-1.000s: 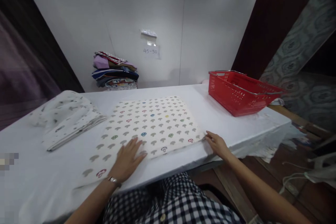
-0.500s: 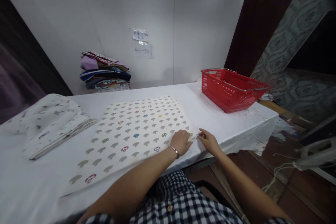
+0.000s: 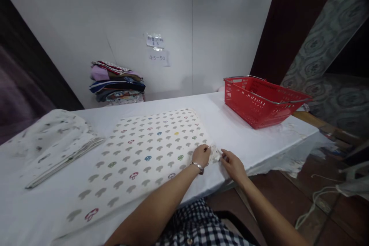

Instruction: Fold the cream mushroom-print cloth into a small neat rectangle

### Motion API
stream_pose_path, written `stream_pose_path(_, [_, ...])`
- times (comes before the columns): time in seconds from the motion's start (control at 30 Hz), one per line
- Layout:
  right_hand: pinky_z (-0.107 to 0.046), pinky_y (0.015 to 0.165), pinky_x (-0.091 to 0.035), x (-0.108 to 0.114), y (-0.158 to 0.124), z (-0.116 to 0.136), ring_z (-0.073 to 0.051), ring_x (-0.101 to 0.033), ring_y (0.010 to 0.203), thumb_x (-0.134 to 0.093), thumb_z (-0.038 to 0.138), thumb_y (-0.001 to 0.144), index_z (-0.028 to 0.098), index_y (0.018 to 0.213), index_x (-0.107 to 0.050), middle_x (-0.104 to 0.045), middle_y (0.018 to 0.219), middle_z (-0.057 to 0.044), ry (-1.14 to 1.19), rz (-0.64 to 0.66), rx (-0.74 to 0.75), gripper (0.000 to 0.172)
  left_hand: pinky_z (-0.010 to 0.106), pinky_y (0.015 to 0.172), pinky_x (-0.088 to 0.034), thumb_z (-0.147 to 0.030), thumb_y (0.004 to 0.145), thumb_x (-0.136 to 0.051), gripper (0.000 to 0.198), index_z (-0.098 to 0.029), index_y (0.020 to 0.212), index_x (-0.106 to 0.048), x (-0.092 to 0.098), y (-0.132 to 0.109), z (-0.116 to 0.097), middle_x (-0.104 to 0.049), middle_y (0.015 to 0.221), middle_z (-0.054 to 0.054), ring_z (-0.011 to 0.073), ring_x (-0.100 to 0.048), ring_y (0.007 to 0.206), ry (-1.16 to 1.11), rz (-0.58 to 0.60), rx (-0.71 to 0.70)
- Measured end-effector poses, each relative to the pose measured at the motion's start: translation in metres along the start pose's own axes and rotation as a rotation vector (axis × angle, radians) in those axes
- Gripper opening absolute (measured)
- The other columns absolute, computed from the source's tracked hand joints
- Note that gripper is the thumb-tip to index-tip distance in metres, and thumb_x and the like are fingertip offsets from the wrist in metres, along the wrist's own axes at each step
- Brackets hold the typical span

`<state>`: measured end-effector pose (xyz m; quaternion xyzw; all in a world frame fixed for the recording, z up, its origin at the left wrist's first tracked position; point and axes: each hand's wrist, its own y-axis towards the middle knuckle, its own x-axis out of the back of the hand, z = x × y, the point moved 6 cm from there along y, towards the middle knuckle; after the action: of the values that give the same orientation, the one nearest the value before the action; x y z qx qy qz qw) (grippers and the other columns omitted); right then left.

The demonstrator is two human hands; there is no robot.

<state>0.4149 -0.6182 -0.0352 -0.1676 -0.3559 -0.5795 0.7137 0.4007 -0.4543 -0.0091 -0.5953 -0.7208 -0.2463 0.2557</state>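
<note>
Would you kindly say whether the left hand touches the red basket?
No, the left hand is at the mushroom-print cloth, apart from the red basket.

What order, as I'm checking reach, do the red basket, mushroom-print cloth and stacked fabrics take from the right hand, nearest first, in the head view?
From the right hand:
1. Mushroom-print cloth: to the left, its near right corner at the fingertips.
2. Red basket: beyond the hand, toward the right.
3. Stacked fabrics: far left, by the wall.
</note>
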Motion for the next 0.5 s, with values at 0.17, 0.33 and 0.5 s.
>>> stream_pose_path(0.17, [-0.033, 0.072, -0.046, 0.0, 0.001, 0.001, -0.018, -0.056, 0.072, -0.046, 0.037, 0.078, 0.02, 0.116, -0.059, -0.064, 0.088, -0.004, 0.054, -0.002, -0.001, 0.043, 0.025, 0.066, -0.039, -0.02, 0.079, -0.048, 0.012, -0.018, 0.075, -0.058, 0.006, 0.001, 0.007, -0.06, 0.07, 0.0, 0.0124, -0.054, 0.068, -0.201, -0.072, 0.079])
stream_pose_path(0.33, [-0.031, 0.069, -0.046, 0.0, 0.002, 0.004, -0.017, -0.053, 0.069, -0.047, 0.035, 0.077, 0.019, 0.112, -0.06, -0.061, 0.084, -0.004, 0.147, -0.025, 0.028, 0.04, 0.023, 0.063, -0.038, -0.022, 0.079, -0.046, 0.01, -0.018, 0.077, -0.055, 0.008, 0.001, 0.01, -0.056, 0.067, -0.002, 0.0111, -0.05, 0.064, -0.346, -0.116, 0.112])
stream_pose_path(0.5, [-0.031, 0.069, -0.046, 0.004, 0.004, 0.009, -0.017, -0.053, 0.069, -0.047, 0.033, 0.077, 0.019, 0.107, -0.061, -0.059, 0.083, -0.005, 0.166, -0.053, 0.063, 0.036, 0.023, 0.06, -0.037, -0.025, 0.079, -0.044, 0.01, -0.019, 0.075, -0.051, 0.01, -0.004, 0.013, -0.047, 0.061, -0.005, 0.0104, -0.045, 0.06, -0.423, -0.122, 0.115])
